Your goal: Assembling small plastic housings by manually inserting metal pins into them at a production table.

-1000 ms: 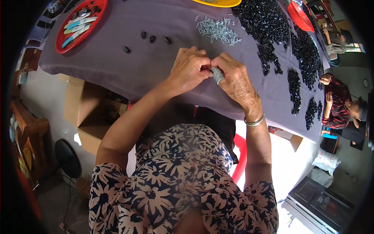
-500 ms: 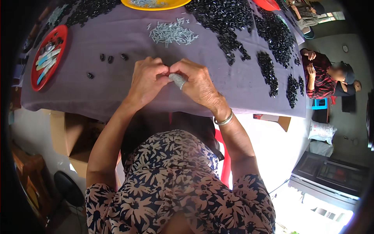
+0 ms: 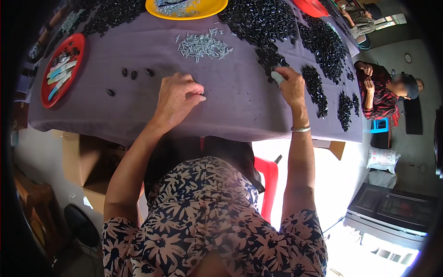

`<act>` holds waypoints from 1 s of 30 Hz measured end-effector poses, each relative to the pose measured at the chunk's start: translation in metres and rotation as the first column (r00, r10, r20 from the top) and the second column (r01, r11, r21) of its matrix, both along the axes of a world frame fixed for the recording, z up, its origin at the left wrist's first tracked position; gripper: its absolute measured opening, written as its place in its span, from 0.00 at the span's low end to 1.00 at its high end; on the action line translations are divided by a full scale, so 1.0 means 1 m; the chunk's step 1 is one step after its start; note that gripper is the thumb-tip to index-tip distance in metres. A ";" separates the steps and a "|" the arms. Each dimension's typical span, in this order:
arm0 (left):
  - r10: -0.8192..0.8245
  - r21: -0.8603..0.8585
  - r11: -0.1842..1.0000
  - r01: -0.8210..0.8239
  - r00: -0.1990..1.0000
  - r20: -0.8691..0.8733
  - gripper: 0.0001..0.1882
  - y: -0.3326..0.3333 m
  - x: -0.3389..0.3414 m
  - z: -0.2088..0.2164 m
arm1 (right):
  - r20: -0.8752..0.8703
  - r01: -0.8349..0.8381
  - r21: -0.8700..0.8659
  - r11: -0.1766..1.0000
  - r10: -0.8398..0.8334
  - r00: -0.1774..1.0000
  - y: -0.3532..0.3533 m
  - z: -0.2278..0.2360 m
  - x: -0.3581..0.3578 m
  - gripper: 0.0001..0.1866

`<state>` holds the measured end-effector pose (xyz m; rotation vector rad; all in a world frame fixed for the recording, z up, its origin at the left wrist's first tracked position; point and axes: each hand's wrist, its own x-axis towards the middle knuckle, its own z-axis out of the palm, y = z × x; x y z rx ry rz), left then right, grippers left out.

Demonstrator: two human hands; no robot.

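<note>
My left hand [image 3: 175,94] is closed in a pinch above the purple cloth, with a small dark piece just showing between thumb and fingertip. My right hand [image 3: 291,87], a grey cover on one digit and a bracelet at its wrist, reaches to the trailing end of a heap of small black pieces [image 3: 263,27]. Its fingertips are bent together at those pieces; what they grip is hidden. Beyond my left hand lies a pile of short, pale, clear-looking pins [image 3: 203,45]. Several larger black pieces [image 3: 134,75] sit apart to the left.
A red tray [image 3: 82,48] with pale-handled tools stands at the left of the cloth-covered table [image 3: 230,122]. At the far edge is a yellow dish [image 3: 184,16] of pins. More black heaps [image 3: 323,46] spread to the right. A person [image 3: 383,90] sits beyond the right side.
My hands, together half a second ago, have parted. The right has moved right to the black heap; the left stays near its place, still pinching. The view has shifted slightly.
</note>
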<state>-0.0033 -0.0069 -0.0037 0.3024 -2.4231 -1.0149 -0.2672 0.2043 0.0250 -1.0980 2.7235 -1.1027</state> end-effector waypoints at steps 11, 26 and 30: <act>0.004 -0.109 0.994 -0.016 0.993 -0.117 0.06 -0.001 0.002 0.001 | -0.139 -0.114 -0.022 0.993 0.109 0.984 -0.010 -0.002 0.026 0.09; 0.013 -0.076 0.997 -0.018 0.998 -0.067 0.06 0.000 0.001 -0.001 | 0.351 -0.257 -0.256 0.932 0.337 0.874 -0.047 0.008 0.071 0.07; 0.019 -0.064 0.998 -0.022 0.999 -0.044 0.06 0.003 0.003 0.000 | 0.200 -0.402 -0.062 0.914 0.406 0.892 -0.054 0.003 0.074 0.07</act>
